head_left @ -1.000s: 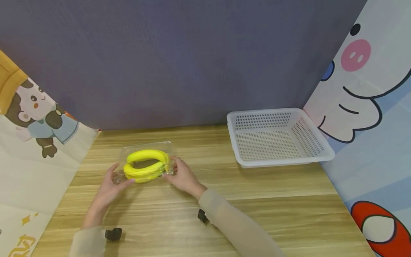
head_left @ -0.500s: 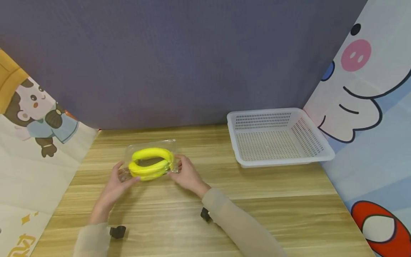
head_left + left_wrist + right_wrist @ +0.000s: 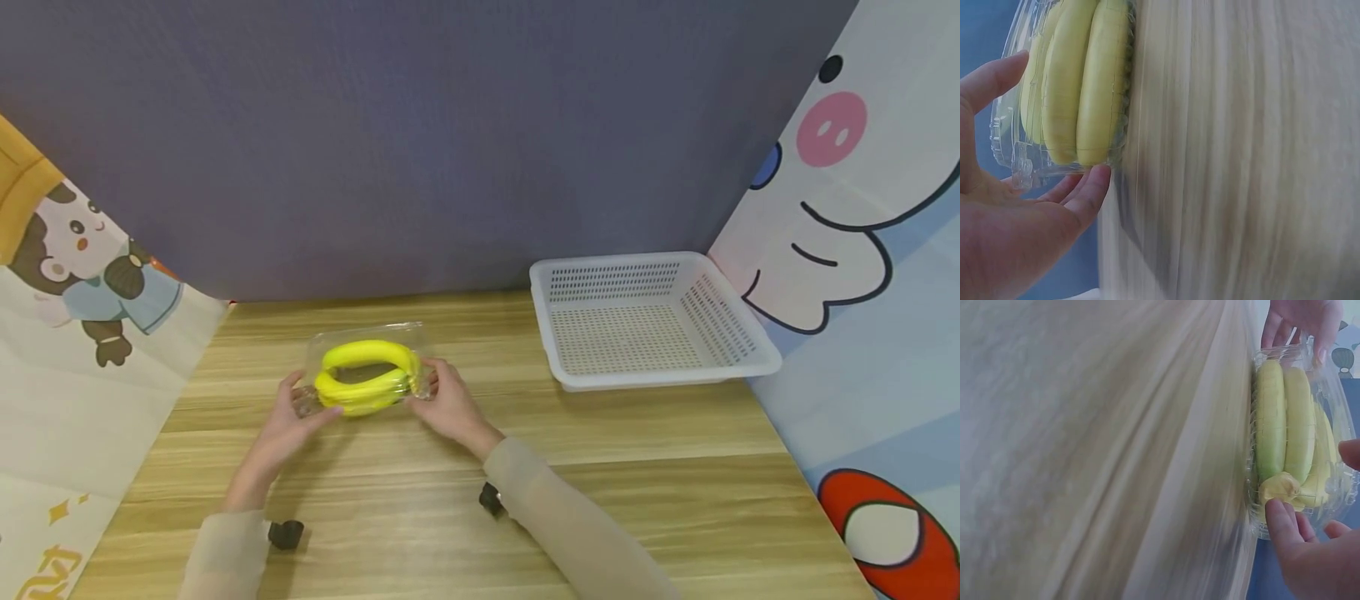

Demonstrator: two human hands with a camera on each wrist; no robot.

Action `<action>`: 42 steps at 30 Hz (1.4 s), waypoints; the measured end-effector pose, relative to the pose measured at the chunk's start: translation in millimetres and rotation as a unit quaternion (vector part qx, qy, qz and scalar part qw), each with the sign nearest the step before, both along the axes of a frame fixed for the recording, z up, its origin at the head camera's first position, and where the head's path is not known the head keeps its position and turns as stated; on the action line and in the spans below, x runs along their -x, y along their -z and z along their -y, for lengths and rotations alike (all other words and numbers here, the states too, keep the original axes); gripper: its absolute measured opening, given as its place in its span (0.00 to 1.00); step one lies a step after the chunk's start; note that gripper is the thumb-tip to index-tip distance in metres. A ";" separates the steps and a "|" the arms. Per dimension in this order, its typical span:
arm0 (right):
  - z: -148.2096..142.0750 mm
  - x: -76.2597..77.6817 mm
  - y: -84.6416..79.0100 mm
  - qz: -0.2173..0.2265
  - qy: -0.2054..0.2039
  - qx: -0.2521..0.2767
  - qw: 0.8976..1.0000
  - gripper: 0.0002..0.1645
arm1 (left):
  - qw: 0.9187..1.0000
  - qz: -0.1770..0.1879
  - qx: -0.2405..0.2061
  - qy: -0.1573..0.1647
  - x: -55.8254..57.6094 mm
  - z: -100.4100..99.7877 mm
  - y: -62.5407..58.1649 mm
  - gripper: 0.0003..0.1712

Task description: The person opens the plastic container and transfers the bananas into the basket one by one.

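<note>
A clear plastic clamshell box [image 3: 405, 335] holds a bunch of yellow bananas [image 3: 365, 389] on the left half of the table. At its left end my left hand [image 3: 288, 427] grips the box, thumb on the near side. My right hand [image 3: 452, 408] grips the opposite end, by the banana stems. In the left wrist view the bananas [image 3: 1067, 81] show through the plastic, and fingertips reach under the box's end. The right wrist view shows the stem end [image 3: 1280, 487] close to my right fingers. The box seems to be just off the tabletop.
A white perforated plastic basket [image 3: 630, 337] stands at the back right of the wooden table [image 3: 600, 483]. Behind rises a dark grey-blue panel [image 3: 375, 150]. Cartoon-printed sheets flank both sides. Small black devices [image 3: 286, 534] are strapped at both wrists.
Both hands have carried the box of bananas a short way to the right and slightly toward the back. Their grip looks the same. The basket has not moved.
</note>
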State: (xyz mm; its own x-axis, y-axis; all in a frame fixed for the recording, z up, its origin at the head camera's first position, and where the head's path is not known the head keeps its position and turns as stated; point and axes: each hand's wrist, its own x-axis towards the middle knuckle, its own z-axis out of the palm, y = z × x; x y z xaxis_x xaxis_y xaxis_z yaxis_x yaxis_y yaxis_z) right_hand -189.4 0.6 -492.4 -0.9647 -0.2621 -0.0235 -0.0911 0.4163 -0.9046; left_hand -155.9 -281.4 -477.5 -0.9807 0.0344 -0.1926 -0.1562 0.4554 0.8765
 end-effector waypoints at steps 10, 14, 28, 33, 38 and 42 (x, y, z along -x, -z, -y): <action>-14.4 1.8 5.1 -0.011 0.019 0.026 0.999 0.44 | 1.000 0.005 -0.013 0.006 9.1 -17.3 3.7 0.66; -19.2 2.0 5.5 -0.018 0.027 0.026 0.999 0.43 | 1.000 0.009 -0.011 0.008 12.3 -22.2 5.0 0.66; -32.1 -0.3 4.6 -0.020 0.040 0.022 0.999 0.43 | 1.000 0.013 -0.011 0.012 16.6 -35.6 2.5 0.66; -35.1 -0.2 3.8 -0.014 0.050 0.024 0.998 0.44 | 1.000 0.011 -0.012 0.012 19.5 -38.6 4.3 0.66; -39.5 -0.1 3.6 -0.016 0.062 0.018 0.998 0.43 | 1.000 0.008 -0.011 0.019 21.0 -43.9 3.5 0.66; -44.1 0.2 2.4 -0.025 0.062 0.023 0.998 0.43 | 1.000 -0.001 -0.017 0.026 21.5 -48.7 1.5 0.66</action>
